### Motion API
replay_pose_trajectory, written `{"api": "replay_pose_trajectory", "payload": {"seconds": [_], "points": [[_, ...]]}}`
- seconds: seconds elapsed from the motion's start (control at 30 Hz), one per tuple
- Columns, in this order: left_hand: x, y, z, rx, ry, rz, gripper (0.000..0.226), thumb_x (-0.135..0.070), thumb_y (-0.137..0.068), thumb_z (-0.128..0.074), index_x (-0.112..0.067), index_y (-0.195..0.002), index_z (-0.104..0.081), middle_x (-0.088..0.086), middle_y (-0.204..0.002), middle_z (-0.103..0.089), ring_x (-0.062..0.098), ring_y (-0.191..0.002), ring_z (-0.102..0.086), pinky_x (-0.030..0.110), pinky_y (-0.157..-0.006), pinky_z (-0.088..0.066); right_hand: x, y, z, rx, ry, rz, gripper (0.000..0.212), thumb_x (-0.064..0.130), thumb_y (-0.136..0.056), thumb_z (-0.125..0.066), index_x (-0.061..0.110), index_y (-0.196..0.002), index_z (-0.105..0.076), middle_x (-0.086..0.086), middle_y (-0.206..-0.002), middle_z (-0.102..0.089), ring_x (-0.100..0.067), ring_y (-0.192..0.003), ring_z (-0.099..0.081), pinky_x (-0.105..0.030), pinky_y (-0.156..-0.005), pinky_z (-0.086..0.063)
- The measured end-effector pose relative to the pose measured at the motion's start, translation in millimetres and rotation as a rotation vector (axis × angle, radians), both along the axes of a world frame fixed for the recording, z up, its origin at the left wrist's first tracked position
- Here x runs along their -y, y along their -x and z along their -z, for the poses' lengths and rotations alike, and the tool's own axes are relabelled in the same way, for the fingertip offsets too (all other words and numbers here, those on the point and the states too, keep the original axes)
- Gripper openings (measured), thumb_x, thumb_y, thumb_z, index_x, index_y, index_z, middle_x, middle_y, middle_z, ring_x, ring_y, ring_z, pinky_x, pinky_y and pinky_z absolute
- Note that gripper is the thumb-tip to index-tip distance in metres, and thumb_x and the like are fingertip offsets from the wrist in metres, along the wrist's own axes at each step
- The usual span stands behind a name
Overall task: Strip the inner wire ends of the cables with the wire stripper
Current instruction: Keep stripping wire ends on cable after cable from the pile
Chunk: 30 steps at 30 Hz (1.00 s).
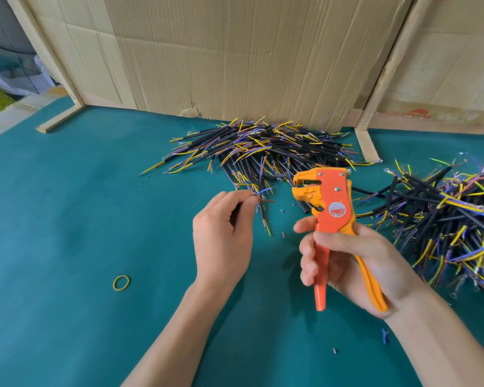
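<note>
My left hand (222, 233) pinches a short black cable (264, 222) near its upper end, where thin blue and red inner wires stick out to the right; the cable's lower end shows yellow wires. My right hand (344, 258) grips the handles of an orange and yellow wire stripper (326, 202), held upright with its jaws pointing left. The jaws sit a short way right of the wire ends, apart from them. A pile of black cables (263, 146) with yellow, blue and brown inner wires lies behind on the green table (81, 205).
A second heap of cables (453, 219) spreads along the right side. A yellow rubber band (121, 283) lies at the left front. Small bits of insulation dot the mat near my hands. Cardboard walls (235, 57) with wooden frames close off the back.
</note>
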<state>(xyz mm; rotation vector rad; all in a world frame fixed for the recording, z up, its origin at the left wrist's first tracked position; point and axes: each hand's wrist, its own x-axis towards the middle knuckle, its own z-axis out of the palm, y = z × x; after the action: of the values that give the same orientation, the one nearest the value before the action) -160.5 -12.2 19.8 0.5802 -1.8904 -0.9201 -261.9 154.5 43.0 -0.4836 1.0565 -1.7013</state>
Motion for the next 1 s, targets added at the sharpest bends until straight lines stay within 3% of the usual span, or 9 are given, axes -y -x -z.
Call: {"api": "replay_pose_trajectory", "payload": {"seconds": [0.1,0.27,0.43,0.6,0.83,1.0], "points": [[-2,0,-2,-0.043,-0.075,0.003,0.017,-0.026,-0.095,-0.061,-0.018,-0.087,-0.074,-0.010,-0.066,-0.058,0.008,-0.059,-0.046,0.021,-0.058,-0.036,1,-1,2,-0.002,-0.072,-0.024,0.030,0.004,-0.077,-0.073,-0.004,-0.105,-0.068,-0.031,-0.088,-0.062,-0.040,-0.071,-0.064,-0.050,-0.070,-0.058],[-2,-1,-6,-0.080,-0.137,0.019,0.019,-0.021,-0.098,-0.062,-0.014,-0.082,-0.069,-0.017,-0.054,-0.043,0.005,-0.050,-0.034,0.013,-0.051,-0.026,9,-14,6,0.016,-0.065,-0.117,0.038,0.003,-0.072,-0.078,-0.002,-0.107,-0.065,-0.031,-0.092,-0.063,-0.040,-0.074,-0.064,-0.051,-0.074,-0.058],[-4,0,-8,-0.082,-0.183,0.045,0.019,-0.019,-0.099,-0.063,-0.013,-0.082,-0.070,-0.015,-0.055,-0.042,0.005,-0.051,-0.032,0.014,-0.051,-0.026,10,-15,3,0.048,0.007,-0.146,0.030,0.001,-0.075,-0.076,0.003,-0.104,-0.066,-0.025,-0.087,-0.060,-0.037,-0.074,-0.063,-0.049,-0.072,-0.058],[-5,-1,-8,-0.076,-0.162,0.052,0.019,-0.018,-0.099,-0.063,-0.013,-0.083,-0.071,-0.015,-0.055,-0.045,0.005,-0.052,-0.035,0.014,-0.052,-0.028,10,-17,3,0.039,0.007,-0.182,0.036,0.005,-0.072,-0.086,0.005,-0.101,-0.066,-0.019,-0.081,-0.055,-0.034,-0.070,-0.061,-0.046,-0.069,-0.057],[-6,0,-8,-0.073,-0.162,0.048,0.017,-0.018,-0.098,-0.064,-0.013,-0.084,-0.072,-0.017,-0.055,-0.046,0.004,-0.052,-0.038,0.014,-0.053,-0.029,10,-17,3,0.057,-0.001,-0.150,0.018,0.006,-0.080,-0.075,0.007,-0.094,-0.064,-0.013,-0.074,-0.050,-0.029,-0.062,-0.055,-0.042,-0.062,-0.053],[-7,0,-8,-0.077,-0.162,0.046,0.017,-0.018,-0.098,-0.064,-0.013,-0.084,-0.072,-0.017,-0.056,-0.048,0.003,-0.052,-0.039,0.013,-0.053,-0.030,11,-18,4,0.039,0.008,-0.167,0.029,0.014,-0.076,-0.086,0.007,-0.092,-0.063,-0.012,-0.073,-0.051,-0.027,-0.060,-0.054,-0.041,-0.060,-0.053]]}}
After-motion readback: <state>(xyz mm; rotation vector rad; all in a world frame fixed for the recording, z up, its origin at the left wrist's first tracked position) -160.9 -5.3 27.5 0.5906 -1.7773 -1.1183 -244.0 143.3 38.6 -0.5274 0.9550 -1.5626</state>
